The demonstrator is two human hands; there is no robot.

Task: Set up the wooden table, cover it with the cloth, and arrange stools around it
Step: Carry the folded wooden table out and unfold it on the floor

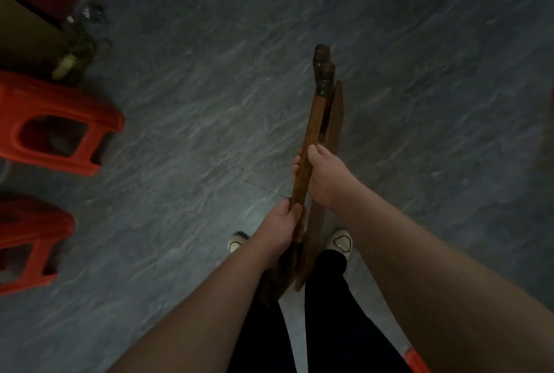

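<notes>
Down over the grey marbled floor [209, 103], both hands grip the folded brown wooden table [317, 121] edge-on — the left hand [283, 222] curls round its near end, the right hand [323, 177] clasps it farther along. Two red plastic stools [54, 124] stand at the floor's left edge — well apart from it.

The wooden table [317, 133] is folded flat and seen edge-on — a narrow brown bundle of slats and legs, dark capped leg ends pointing away over the grey floor, its near end down between the person's feet. Two red plastic stools stand well off to its left — one [54, 124] farther out, with a rectangular cut-out in its side, the other [30, 240] nearer, cut by the frame's edge. No cloth shows.
</notes>
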